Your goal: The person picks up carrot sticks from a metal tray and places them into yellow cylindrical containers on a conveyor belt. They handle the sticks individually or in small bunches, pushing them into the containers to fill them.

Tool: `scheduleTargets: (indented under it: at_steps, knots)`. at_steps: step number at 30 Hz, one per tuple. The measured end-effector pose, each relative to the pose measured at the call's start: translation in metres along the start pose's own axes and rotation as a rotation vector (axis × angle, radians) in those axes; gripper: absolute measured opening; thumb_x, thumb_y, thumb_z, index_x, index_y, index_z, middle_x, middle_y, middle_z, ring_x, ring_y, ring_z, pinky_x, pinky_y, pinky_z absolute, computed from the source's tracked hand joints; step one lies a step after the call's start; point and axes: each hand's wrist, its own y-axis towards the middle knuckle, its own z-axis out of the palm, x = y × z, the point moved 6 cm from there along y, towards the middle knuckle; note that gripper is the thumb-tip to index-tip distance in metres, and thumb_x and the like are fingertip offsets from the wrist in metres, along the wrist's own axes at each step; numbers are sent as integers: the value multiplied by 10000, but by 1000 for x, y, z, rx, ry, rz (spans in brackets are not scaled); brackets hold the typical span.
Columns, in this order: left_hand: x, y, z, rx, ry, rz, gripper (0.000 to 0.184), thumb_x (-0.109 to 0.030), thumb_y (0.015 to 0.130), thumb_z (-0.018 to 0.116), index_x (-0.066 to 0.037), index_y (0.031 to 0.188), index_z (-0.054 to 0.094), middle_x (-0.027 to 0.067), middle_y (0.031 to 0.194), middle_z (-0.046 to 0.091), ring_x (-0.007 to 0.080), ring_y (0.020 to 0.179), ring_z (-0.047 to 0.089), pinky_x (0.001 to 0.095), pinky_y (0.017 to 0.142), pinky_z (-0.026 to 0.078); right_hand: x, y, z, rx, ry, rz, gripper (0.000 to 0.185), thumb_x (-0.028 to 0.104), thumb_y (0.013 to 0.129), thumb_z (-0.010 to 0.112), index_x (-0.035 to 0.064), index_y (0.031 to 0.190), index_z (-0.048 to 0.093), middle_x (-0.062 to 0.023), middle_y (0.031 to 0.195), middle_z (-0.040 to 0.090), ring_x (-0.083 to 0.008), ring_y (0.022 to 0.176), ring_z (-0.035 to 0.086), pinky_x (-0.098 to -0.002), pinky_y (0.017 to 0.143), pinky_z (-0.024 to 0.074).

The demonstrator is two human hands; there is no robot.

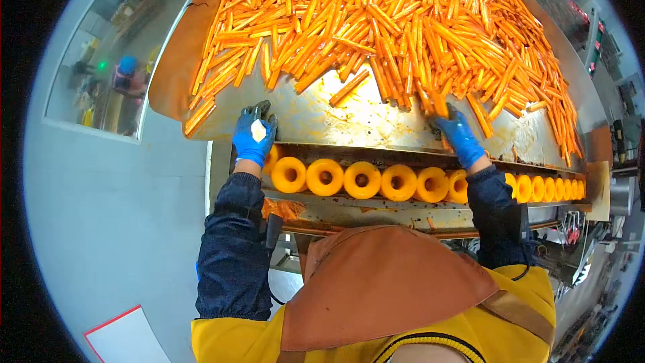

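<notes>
Many orange sticks [403, 33] lie heaped on a metal tray [322, 124]. My left hand [256, 133], in a blue glove with dark fingertips and a pale patch on its back, rests at the tray's near left edge. Its fingers are spread, with nothing in them. At the near edge of the pile, my right hand [458, 136], gloved the same way, touches the ends of some sticks; its fingertips are partly hidden, so a grip cannot be made out. Below the tray's edge runs a row of yellow-orange round funnels [324, 177].
Raised metal walls [176, 87] border the tray. A window [107, 47] at the left shows a person with blue headwear [127, 64] beyond it. Orange scraps [285, 209] lie on the ledge below the funnels. Equipment stands at the right.
</notes>
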Motion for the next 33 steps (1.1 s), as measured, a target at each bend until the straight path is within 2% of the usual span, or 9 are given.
scheduleTargets:
  at_steps: [2, 7, 11, 16, 20, 21, 25, 30, 33]
  knots:
    - [-2, 0, -2, 12, 22, -12, 326, -257, 777, 645, -136, 1078, 622, 132, 989, 644, 330, 958, 582, 425, 836, 479, -1, -13, -6, 30, 407, 8, 438, 227, 818, 659, -39, 1151, 557, -120, 914, 657, -150, 794, 612, -310, 717, 485]
    - [2, 1, 2, 36, 46, -38, 341, -301, 784, 638, -154, 1092, 625, 143, 1036, 629, 337, 965, 586, 431, 849, 480, 22, -41, -23, -261, -128, -152, 246, 132, 857, 630, -6, 1060, 630, -21, 853, 647, -114, 707, 575, -270, 651, 483]
    - [7, 1, 5, 41, 29, -54, 363, -316, 788, 638, -155, 1114, 632, 175, 1060, 616, 349, 983, 590, 439, 851, 483, 39, -59, -26, -76, 241, 21, 230, 38, 843, 638, -3, 1070, 633, -64, 961, 663, -113, 850, 599, -280, 769, 496]
    - [6, 1, 3, 74, 43, -110, 356, -319, 779, 648, -155, 1095, 646, 175, 1072, 616, 352, 971, 596, 441, 848, 485, 105, -90, 56, 185, 276, -429, 183, 107, 854, 662, 30, 1019, 651, -16, 875, 640, -94, 753, 584, -250, 663, 479]
    - [9, 0, 6, 37, 54, -70, 355, -315, 781, 644, -145, 1092, 646, 178, 1065, 617, 352, 956, 599, 441, 842, 486, 138, -107, 120, 369, -2, -604, 265, 147, 823, 693, -11, 1024, 624, -157, 893, 655, -262, 794, 633, -357, 734, 498]
    - [7, 0, 3, 38, 31, -73, 350, -314, 781, 644, -143, 1087, 646, 177, 1060, 619, 351, 954, 598, 439, 841, 486, 140, -107, 132, 458, -119, -483, 379, 187, 782, 692, -1, 1098, 599, -237, 990, 634, -404, 929, 607, -405, 809, 500]
    - [5, 0, -1, 3, -17, -59, 331, -308, 782, 644, -137, 1065, 647, 169, 1027, 625, 348, 944, 596, 434, 834, 487, 130, -103, 134, 328, 205, -528, 348, 194, 863, 638, 28, 1166, 596, -141, 1061, 668, -266, 807, 657, -360, 732, 512]
    - [3, 0, -3, -8, -8, -60, 314, -298, 782, 641, -139, 1053, 646, 160, 984, 631, 346, 930, 596, 435, 816, 491, 112, -98, 146, 555, 1015, 98, 328, 44, 881, 583, -2, 1204, 549, -89, 1174, 581, -166, 1059, 556, -301, 936, 429]
    - [4, 0, 0, 16, 3, -63, 329, -295, 790, 635, -137, 1077, 639, 165, 1006, 628, 348, 949, 588, 430, 832, 484, 145, -106, 175, 537, 1335, 137, 339, 42, 866, 602, 21, 1202, 557, -54, 1092, 593, -158, 982, 578, -294, 869, 460]
